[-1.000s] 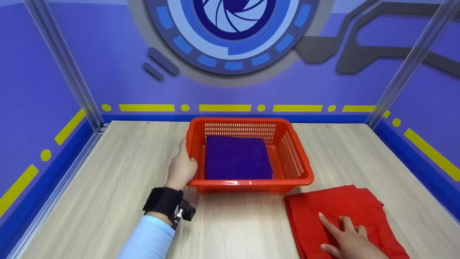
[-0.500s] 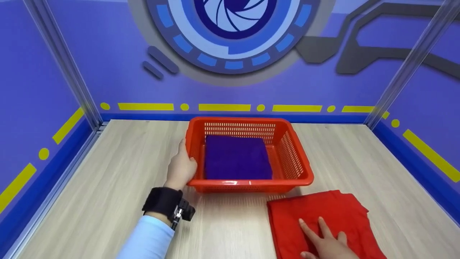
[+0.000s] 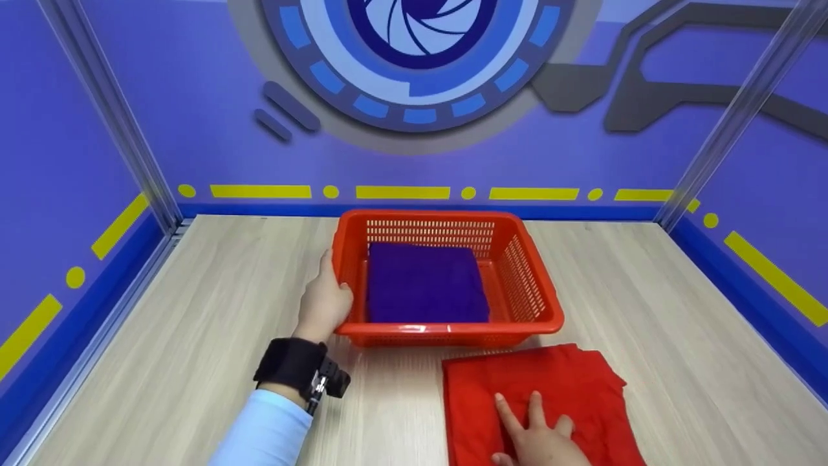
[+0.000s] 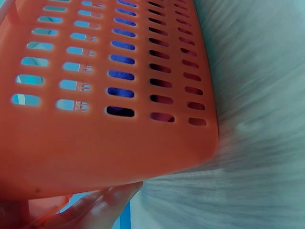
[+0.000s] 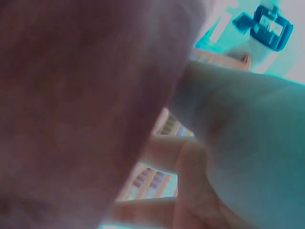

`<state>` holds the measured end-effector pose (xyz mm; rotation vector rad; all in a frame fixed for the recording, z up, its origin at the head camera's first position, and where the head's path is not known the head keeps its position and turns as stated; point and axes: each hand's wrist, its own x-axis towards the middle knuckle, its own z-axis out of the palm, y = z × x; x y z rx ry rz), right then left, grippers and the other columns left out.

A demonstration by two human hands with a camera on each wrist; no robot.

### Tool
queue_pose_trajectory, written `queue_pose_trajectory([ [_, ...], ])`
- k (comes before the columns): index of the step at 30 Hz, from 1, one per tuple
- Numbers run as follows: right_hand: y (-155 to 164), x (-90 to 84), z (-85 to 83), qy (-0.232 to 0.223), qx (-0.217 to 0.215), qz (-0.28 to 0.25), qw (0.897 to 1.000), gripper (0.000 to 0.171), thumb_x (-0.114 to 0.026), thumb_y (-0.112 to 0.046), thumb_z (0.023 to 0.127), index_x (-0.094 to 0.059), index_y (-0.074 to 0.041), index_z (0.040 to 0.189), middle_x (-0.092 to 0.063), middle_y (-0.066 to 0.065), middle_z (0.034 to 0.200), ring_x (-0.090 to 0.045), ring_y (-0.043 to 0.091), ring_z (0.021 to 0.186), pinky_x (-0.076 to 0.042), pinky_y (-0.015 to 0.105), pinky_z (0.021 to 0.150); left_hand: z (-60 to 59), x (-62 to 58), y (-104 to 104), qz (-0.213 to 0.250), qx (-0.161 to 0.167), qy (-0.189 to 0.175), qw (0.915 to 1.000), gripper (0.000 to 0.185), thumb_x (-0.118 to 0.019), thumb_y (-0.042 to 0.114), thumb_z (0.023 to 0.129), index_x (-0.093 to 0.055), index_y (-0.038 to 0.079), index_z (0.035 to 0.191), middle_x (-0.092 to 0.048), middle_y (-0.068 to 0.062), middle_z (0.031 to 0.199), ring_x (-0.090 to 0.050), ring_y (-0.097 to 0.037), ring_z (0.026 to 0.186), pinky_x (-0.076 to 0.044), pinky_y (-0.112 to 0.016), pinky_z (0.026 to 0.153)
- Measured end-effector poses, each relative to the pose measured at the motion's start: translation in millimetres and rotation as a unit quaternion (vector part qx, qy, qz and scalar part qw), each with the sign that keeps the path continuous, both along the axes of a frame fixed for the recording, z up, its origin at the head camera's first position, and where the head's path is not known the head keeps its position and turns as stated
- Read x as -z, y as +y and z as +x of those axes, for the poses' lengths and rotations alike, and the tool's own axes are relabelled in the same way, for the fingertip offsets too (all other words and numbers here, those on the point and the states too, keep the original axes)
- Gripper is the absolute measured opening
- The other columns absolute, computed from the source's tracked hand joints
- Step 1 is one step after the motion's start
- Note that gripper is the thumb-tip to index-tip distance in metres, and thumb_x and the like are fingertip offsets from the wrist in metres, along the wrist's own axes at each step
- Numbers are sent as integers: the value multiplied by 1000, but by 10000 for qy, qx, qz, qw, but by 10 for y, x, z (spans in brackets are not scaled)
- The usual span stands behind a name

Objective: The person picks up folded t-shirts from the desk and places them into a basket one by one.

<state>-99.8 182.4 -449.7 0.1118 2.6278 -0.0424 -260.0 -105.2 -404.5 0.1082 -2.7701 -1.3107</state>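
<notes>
An orange-red plastic basket with slotted walls stands at the middle of the table, a folded purple cloth lying inside. My left hand grips its left side, thumb at the rim and fingers along the outer wall. In the left wrist view the slotted wall fills much of the picture, with fingers at its far end. Just in front of the basket lies a folded red cloth. On top of it my right hand rests with fingers spread. The right wrist view is mostly blocked by a blurred dark shape.
The light wood-grain table extends on both sides of the basket. Blue-purple printed panels wall it in at the back and sides, with metal posts in the corners. A black strap with a small camera sits on the left wrist.
My right hand and the red cloth beneath it have slid left across the table, now in front of the basket. The left hand and basket have stayed in place.
</notes>
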Motion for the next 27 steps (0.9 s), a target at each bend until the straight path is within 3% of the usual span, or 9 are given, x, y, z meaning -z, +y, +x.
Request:
queue_pose_trajectory([
  [8,-350,-4,34,421,-340,-103,9985,81,-60,-63,77,-39,-22,144,-35,30,137,-41,57,85,-47,61,60,-1,3,-7,1,-7,16,10000,68,-45,6,92,-10,8,151,-64,-25,104,-63,-31,77,-49,-38,63],
  [17,-760,14,26,699,-785,311,9940,75,-57,-62,80,-41,-24,143,-39,26,134,-40,51,79,-48,50,51,8,10,3,-37,-23,12,10000,68,-46,6,92,-11,8,151,-64,-24,101,-63,-31,74,-48,-38,61],
  [24,-988,18,0,609,-830,518,9933,65,-54,-60,84,-32,-42,144,-34,26,137,-41,52,79,-48,44,44,5,9,8,-13,-1,17,10000,68,-45,6,93,-11,9,151,-63,-26,107,-63,-33,79,-48,-38,63],
  [27,-1063,8,-7,706,-883,484,9924,64,-54,-59,85,-32,-43,144,-34,27,137,-41,53,79,-48,44,43,8,8,4,-20,-18,33,10000,68,-46,6,93,-11,9,151,-63,-26,106,-63,-32,77,-48,-38,62],
])
